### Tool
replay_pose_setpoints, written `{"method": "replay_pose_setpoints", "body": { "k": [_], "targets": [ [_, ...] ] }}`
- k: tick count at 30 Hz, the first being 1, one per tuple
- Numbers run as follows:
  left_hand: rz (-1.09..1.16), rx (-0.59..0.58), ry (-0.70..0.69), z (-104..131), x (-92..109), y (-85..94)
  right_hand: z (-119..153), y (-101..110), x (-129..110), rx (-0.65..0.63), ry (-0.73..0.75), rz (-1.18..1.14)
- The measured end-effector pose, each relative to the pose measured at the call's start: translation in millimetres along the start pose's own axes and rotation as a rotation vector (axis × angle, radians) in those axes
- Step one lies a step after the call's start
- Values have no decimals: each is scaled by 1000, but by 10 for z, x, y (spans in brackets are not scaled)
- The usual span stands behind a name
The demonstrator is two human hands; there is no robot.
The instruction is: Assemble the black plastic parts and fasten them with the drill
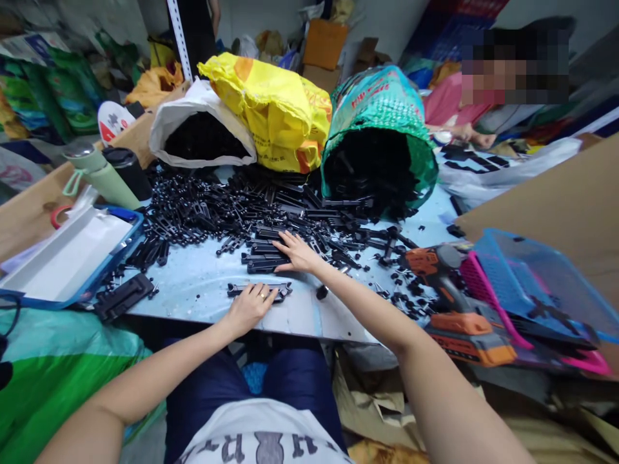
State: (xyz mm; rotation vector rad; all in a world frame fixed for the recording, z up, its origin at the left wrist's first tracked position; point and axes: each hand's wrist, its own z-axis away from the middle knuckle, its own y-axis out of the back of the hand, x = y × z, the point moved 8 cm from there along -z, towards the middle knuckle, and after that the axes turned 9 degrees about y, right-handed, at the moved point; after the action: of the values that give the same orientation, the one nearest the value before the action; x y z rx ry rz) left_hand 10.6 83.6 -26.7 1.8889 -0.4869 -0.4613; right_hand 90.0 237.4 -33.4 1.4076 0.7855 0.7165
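Note:
My left hand [252,305] is near the table's front edge, its fingers closed over a long black plastic bar-shaped part [285,291] that lies crosswise. A ring shows on one finger. Farther in, my right hand [298,253] has its fingers spread and rests against the right end of a row of similar black bars [264,250], laid side by side. Beyond them spreads a heap of small black plastic pieces [203,206]. Just right of my right wrist is a small metal and black piece [323,292], partly hidden by the forearm.
An orange and black cordless drill [459,316] lies at the right, beside a pink basket [483,283] and a blue basket [541,258]. White [203,100], yellow [271,109] and green [377,96] sacks line the back. A blue tray [116,241] and green flask [104,174] stand left. Another person [447,103] sits back right.

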Motion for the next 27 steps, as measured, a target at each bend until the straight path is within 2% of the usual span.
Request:
{"method": "replay_pose_setpoints", "body": {
  "k": [4,8,11,14,16,18,21,24,25,27],
  "targets": [
    [6,-69,75,-191,-71,-116,-85,101,107,23,-2,11],
    [43,-108,84,-489,-224,-212,-332,445,205,185,-25,-33],
    [74,-94,60,-603,-247,-167,-645,662,507,262,-225,-93],
    [142,-8,138,-580,-317,-17,-1006,659,812,207,-421,-168],
    [195,63,231,-523,-478,81,-1221,617,936,196,-490,-200],
    [220,128,375,-468,-800,152,-1382,566,1016,203,-545,-227],
    [172,185,738,-392,-1579,187,-1482,537,1105,254,-635,-264],
    [111,103,1214,-274,-2385,80,-1408,568,1194,329,-716,-333],
    [128,48,1331,-253,-2569,11,-1343,581,1226,354,-744,-369],
    [170,-21,1454,-271,-2788,-105,-1171,608,1270,416,-780,-458]
  ]
}}
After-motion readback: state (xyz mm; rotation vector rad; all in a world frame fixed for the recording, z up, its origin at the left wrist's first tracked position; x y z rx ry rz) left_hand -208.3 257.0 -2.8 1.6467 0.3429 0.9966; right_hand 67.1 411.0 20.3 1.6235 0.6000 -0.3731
